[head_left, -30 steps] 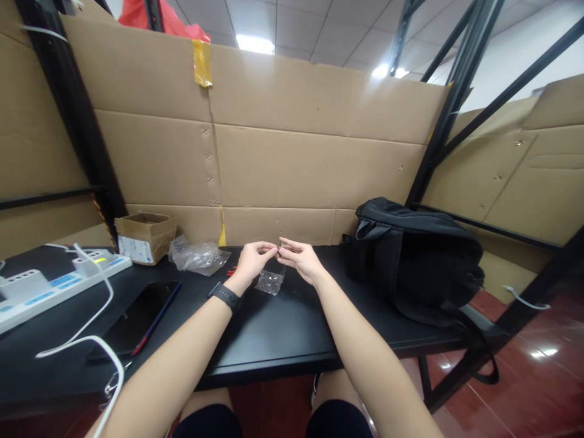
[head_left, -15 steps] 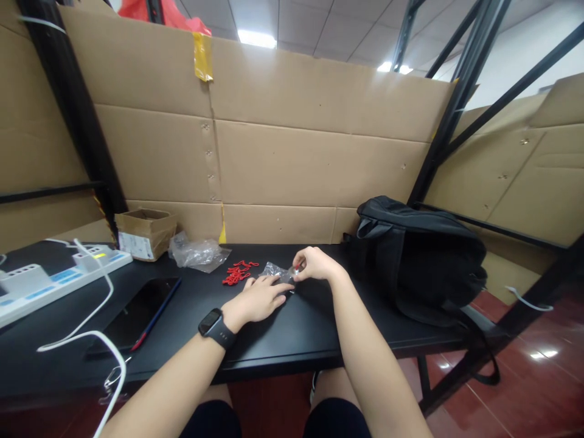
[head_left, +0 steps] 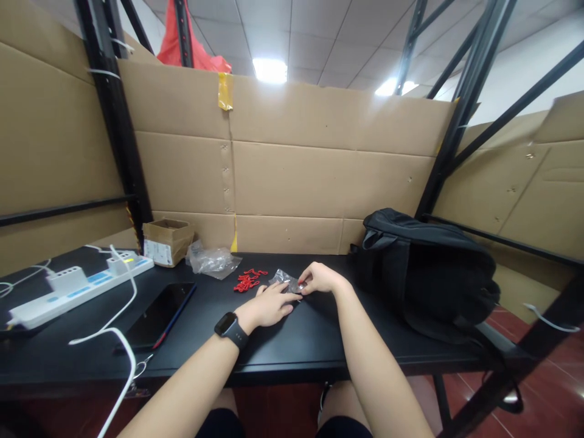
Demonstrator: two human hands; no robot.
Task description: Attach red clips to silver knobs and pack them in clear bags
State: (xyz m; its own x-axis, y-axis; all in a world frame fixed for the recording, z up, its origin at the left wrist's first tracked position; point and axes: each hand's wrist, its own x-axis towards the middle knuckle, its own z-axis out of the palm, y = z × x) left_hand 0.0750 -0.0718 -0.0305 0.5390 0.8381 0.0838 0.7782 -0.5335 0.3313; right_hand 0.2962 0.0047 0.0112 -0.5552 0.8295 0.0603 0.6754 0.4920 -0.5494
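A small clear plastic bag (head_left: 281,278) lies on the black table between my hands. My left hand (head_left: 272,304), with a dark watch on its wrist, rests flat over the bag's near edge, fingers spread. At the bag's right side my right hand (head_left: 318,280) pinches a small thing with a bit of red; what it is exactly is too small to tell. Left of the bag sits a pile of several red looped cords (head_left: 248,280).
Crumpled clear plastic (head_left: 214,263) and a small cardboard box (head_left: 168,243) stand at the back left. A white power strip (head_left: 77,293), a white cable and a dark tablet (head_left: 157,316) lie at the left. A black backpack (head_left: 429,274) fills the right side.
The view has tilted up and shifted left, so everything appears lower and further right. My hands keep nearly the same places around the bag.
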